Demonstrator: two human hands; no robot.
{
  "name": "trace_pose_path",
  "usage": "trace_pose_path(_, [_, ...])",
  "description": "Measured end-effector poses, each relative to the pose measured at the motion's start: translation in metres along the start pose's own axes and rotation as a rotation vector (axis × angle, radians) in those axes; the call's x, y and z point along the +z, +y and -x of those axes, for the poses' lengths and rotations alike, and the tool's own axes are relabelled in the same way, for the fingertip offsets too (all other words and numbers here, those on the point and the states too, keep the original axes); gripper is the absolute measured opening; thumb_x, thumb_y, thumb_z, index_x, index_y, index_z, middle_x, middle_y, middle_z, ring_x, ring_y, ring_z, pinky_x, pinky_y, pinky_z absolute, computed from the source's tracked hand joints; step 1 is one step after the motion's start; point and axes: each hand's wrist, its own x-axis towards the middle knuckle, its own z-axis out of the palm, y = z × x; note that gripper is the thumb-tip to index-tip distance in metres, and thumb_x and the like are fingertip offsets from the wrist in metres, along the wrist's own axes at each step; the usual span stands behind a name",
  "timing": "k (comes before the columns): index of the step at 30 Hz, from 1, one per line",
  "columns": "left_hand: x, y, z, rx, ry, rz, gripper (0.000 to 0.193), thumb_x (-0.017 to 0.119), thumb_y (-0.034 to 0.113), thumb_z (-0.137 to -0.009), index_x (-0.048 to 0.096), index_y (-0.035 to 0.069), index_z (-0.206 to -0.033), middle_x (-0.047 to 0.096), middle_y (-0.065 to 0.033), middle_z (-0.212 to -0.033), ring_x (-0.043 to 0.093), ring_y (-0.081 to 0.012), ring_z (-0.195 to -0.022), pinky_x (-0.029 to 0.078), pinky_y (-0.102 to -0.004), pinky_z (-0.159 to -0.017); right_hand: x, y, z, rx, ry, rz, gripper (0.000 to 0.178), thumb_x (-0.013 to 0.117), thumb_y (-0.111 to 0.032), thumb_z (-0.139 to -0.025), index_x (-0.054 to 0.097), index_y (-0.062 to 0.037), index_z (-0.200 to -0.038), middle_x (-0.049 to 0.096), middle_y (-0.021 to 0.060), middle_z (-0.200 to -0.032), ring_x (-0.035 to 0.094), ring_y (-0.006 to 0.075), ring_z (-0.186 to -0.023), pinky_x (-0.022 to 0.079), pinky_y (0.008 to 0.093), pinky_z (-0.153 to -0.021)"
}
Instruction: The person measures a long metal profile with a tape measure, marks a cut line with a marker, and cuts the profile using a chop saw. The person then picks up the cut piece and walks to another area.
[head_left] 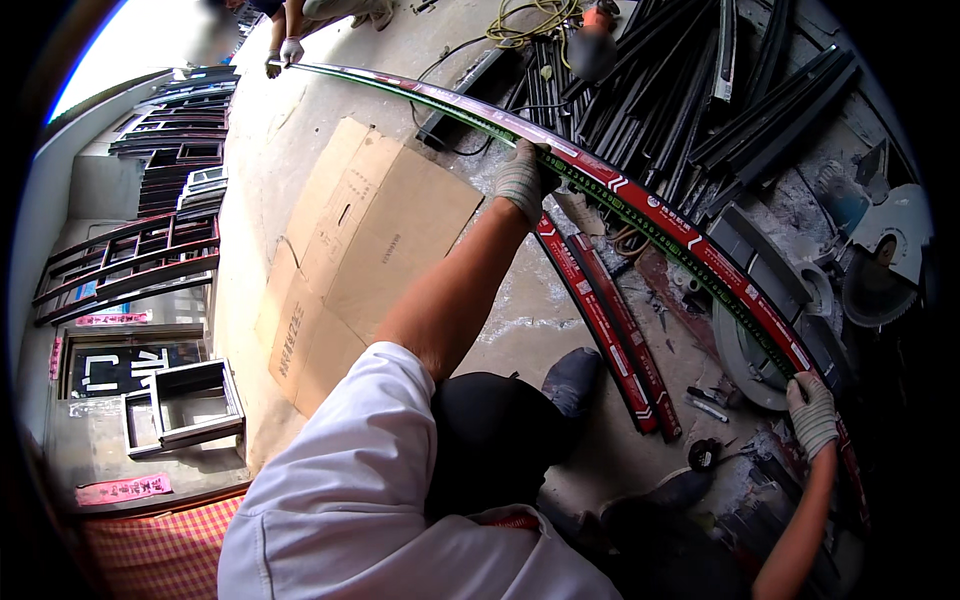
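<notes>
A long profile bar (655, 198) covered in red printed film runs diagonally from far left to near right. Along its near side lies a green tape measure blade (650, 232). My left hand (519, 180), in a striped knit glove, is closed around the bar and blade near the middle. Farther down at the right, my gloved right hand (811, 412) is closed on the bar; its fingers are partly hidden. At the far end, another person's gloved hand (291, 51) is at the bar. Two shorter red-filmed bars (597, 330) lie on the floor below it.
A flattened cardboard box (375, 240) lies left of my left arm. A saw with a round blade (880, 285) stands at the right. Dark profiles (660, 90) are piled at the back, near a yellow cable (530, 25). Window frames (185, 405) lean along the left side. A tape roll (703, 455) is on the floor.
</notes>
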Motion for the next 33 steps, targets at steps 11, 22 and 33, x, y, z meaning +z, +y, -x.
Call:
trace_pose_path(11, [0.001, -0.025, 0.016, -0.108, -0.059, -0.222, 0.041, 0.053, 0.043, -0.108, 0.062, 0.004, -0.115, 0.070, -0.0090, -0.090, 0.068, -0.0212, -0.073, 0.055, -0.0326, -0.064, -0.015, 0.064, 0.021, 0.100, 0.019, 0.068, 0.024, 0.067, -0.017, -0.097, 0.070, 0.0042, -0.108, 0.072, 0.0206, -0.102, 0.069, 0.0287, -0.098, 0.053, 0.0391, -0.091])
trace_pose_path(22, [0.062, -0.023, 0.070, 1.114, -0.492, -1.275, 0.043, 0.080, 0.018, -0.091, 0.065, 0.006, -0.130, 0.064, -0.0116, -0.126, 0.061, -0.0237, -0.116, 0.049, -0.0368, -0.102, -0.032, 0.012, -0.012, 0.214, -0.081, 0.104, 0.037, 0.064, -0.034, -0.098, 0.072, -0.0040, -0.118, 0.073, 0.0227, -0.111, 0.071, 0.0358, -0.105, 0.054, 0.0412, -0.095])
trace_pose_path(33, [0.126, -0.058, 0.057, 1.009, -1.000, -1.770, 0.078, 0.083, 0.036, -0.080, 0.053, 0.008, -0.147, 0.058, -0.0196, -0.142, 0.053, -0.0408, -0.132, 0.042, -0.0482, -0.114, -0.026, 0.009, -0.037, 0.155, -0.131, 0.151, 0.037, 0.061, -0.036, -0.100, 0.070, -0.0059, -0.119, 0.073, 0.0203, -0.104, 0.070, 0.0351, -0.097, 0.053, 0.0409, -0.090])
